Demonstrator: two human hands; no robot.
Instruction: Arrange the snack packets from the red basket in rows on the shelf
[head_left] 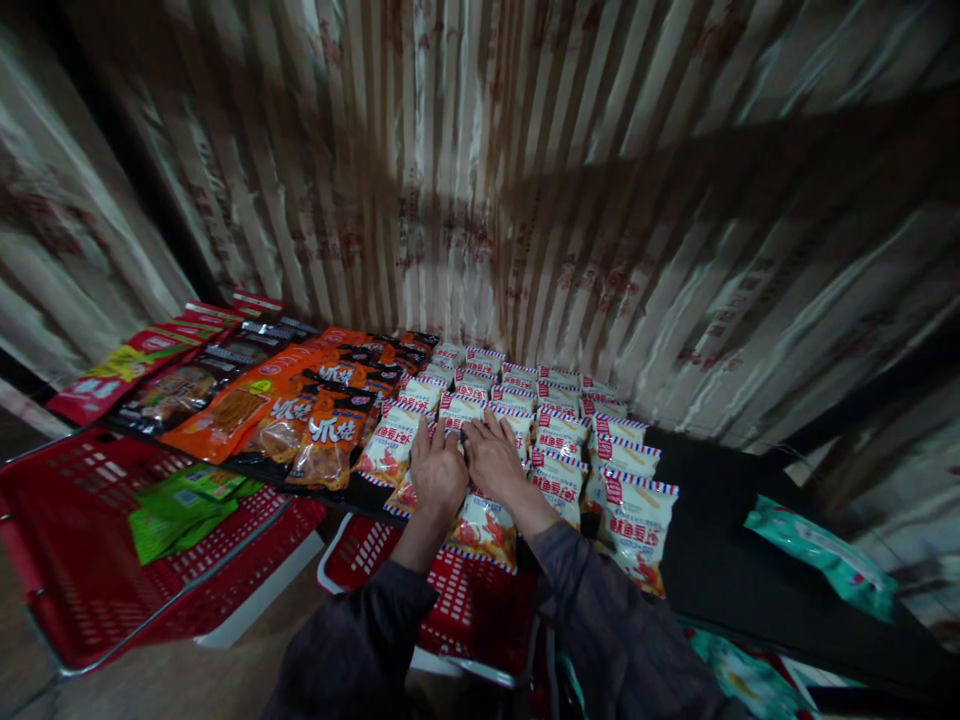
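Observation:
Several white snack bags (555, 435) with red lettering and striped top edges lie in overlapping rows on a black shelf (705, 520). My left hand (439, 475) rests flat on bags in the left columns, fingers stretched away from me. Beside it, my right hand (493, 458) lies on the neighbouring bags with its fingers spread. Both hands touch the bags without gripping any. Part of the bags beneath my palms is hidden. A front bag (484, 525) shows between my wrists, near the shelf's front edge.
Orange snack packs (322, 440), dark packs (202, 375) and red packs (127, 370) line the shelf's left side. A green bag (821, 555) lies at the right. Below stand a red basket (67, 560) holding green packets (184, 510) and another red basket (480, 610). Corrugated sheeting (465, 180) rises behind.

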